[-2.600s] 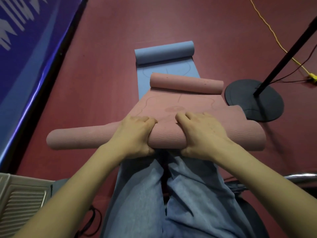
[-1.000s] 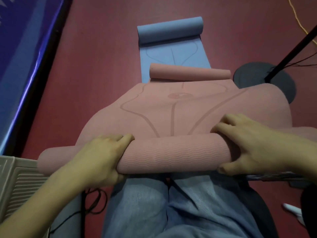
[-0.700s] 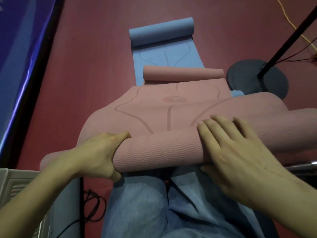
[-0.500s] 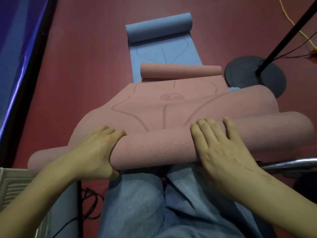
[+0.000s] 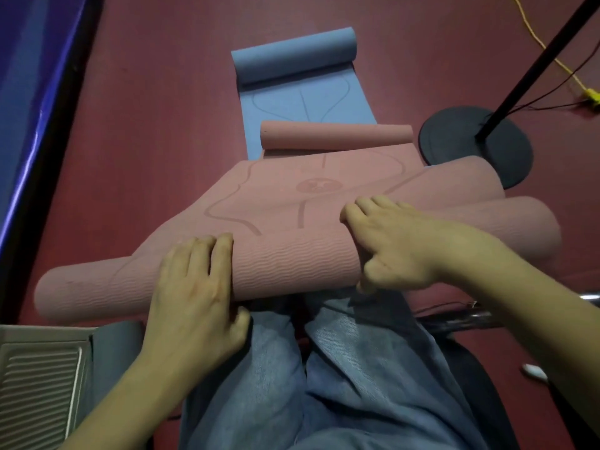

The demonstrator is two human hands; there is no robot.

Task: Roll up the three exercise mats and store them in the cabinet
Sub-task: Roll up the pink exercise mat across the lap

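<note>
A thick pink mat roll lies across my knees, its ribbed side outward. My left hand lies over its left half, fingers bent over the top and thumb under the near side. My right hand grips the roll right of centre, fingers curled over the far side. The unrolled pink sheet runs away from me to a thinner pink roll; I cannot tell whether that is the same mat. Beyond it lies a blue mat with its far end rolled.
A black round stand base with a slanted pole sits right of the mats, with a yellow cable behind. A blue padded wall runs along the left. A grey ribbed unit stands at lower left. Red floor surrounds the mats.
My right hand moved from the roll's right end to near the middle and curled over it. My left hand shifted right and now lies on top. The mat's unrolled part spread wider.
</note>
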